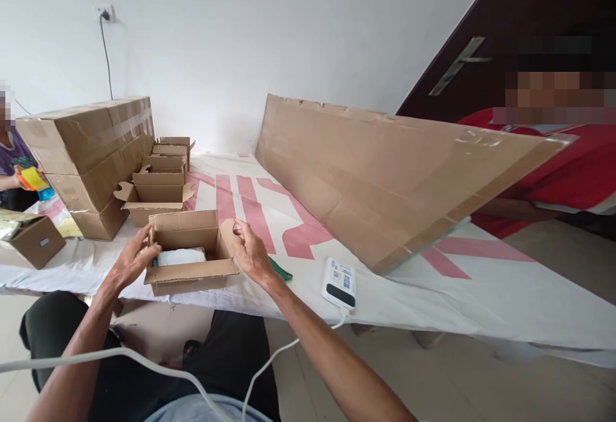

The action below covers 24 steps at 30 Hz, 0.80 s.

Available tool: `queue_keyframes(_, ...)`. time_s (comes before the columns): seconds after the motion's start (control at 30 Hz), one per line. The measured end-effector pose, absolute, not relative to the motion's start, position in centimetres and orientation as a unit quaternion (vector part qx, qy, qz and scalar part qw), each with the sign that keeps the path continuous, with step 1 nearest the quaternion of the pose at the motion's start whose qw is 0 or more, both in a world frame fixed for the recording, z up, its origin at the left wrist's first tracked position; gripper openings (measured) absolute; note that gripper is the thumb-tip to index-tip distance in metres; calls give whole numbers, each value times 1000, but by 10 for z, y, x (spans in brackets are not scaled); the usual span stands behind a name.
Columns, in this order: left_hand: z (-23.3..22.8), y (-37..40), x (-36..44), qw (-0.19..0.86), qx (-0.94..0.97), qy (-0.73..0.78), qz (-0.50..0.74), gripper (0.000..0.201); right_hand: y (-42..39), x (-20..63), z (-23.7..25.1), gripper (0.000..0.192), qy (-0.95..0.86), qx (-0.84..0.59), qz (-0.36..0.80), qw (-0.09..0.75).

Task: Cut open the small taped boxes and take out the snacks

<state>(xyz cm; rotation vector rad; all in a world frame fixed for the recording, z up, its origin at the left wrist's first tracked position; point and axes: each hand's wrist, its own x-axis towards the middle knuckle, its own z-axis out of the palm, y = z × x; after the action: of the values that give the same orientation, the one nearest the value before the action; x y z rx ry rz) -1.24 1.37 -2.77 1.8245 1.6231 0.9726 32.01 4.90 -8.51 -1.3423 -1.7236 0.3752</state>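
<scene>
A small open cardboard box [190, 252] is framed by both hands at the near edge of the desk [433, 294]. The left hand [129, 260] is pressed with spread fingers against the box's left flap, and the right hand [250, 252] is curled loosely at the right flap — neither is clamped shut on anything. A white packet [180, 256] is seen lying inside the box. Behind it, 3 more open boxes [156, 191] are lined up beside a stack of sealed cartons [91, 152]. A white power bank [339, 282] (cable attached) is laid to the right, near a large flat cardboard sheet [385, 178].
</scene>
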Motion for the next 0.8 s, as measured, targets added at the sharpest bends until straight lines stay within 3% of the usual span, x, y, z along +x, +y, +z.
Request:
queue_keyframes(0.07, -29, 6, -19, 229, 654, 587, 419, 74, 52, 330, -95, 59, -691, -543, 107, 465)
queue_keyframes(0.17, -30, -6, -26, 89, 681, 596, 417, 58, 53, 335, -105, 51, -710, -535, 48, 456)
queue_keyframes(0.23, -32, -12, -27, 27, 704, 613, 357, 45, 51, 334, -109, 43, -723, -525, 75, 442)
queue_keyframes(0.3, -35, -15, -26, 34, 716, 630, 299, 42, 47, 331, -112, 42, -723, -518, 140, 436)
queue_keyframes(0.47, -51, -17, -26, 147, 725, 611, 279, 75, 32, 322, -114, 44, -702, -496, 264, 437)
queue_keyframes(0.63, -54, -25, -24, 184, 766, 547, 285, 110, 17, 321, -112, 47, -688, -506, 298, 426)
queue_keyframes(0.8, -52, -22, -17, 182, 765, 553, 275, 103, 20, 335, -97, 38, -731, -511, 209, 402)
